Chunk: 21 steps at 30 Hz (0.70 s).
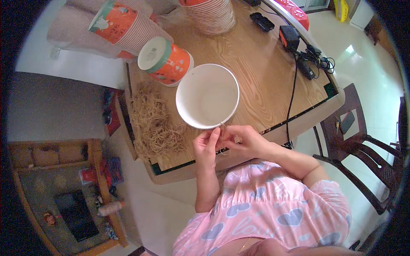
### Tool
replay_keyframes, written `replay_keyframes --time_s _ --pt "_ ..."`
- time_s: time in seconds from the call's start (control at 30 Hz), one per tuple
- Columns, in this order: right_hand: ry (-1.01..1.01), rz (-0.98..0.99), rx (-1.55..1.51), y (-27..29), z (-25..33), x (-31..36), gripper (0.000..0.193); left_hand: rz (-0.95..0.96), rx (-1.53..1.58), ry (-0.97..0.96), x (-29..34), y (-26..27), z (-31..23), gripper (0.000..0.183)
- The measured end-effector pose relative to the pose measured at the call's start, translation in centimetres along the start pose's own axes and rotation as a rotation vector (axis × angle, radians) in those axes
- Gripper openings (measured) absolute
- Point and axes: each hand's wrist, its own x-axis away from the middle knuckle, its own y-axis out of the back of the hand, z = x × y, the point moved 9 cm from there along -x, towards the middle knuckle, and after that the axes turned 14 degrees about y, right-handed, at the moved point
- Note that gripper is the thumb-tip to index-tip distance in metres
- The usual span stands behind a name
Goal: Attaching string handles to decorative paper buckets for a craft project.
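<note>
The white paper bucket stands mid-table, mouth up, its visible inside plain. At its near rim, the thumb and fingers of the left hand and right hand are pinched together on a thin string. Left of the bucket lies a tangled fibre pile; just beyond, an orange-and-green tub bears white figures. A farther tub stack carries small lettering.
</note>
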Motion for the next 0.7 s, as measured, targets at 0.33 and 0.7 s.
replay_keyframes --time_s 0.33,0.7 --pt "-0.032 -0.061 -0.03 -0.2 -1.1 0.5 0.01 0.041 0.145 0.07 -0.3 -1.3 0.5 0.011" --pt "-0.069 -0.13 0.081 1.1 -2.6 1.0 0.008 -0.073 0.146 0.091 -1.3 -0.6 1.0 0.01"
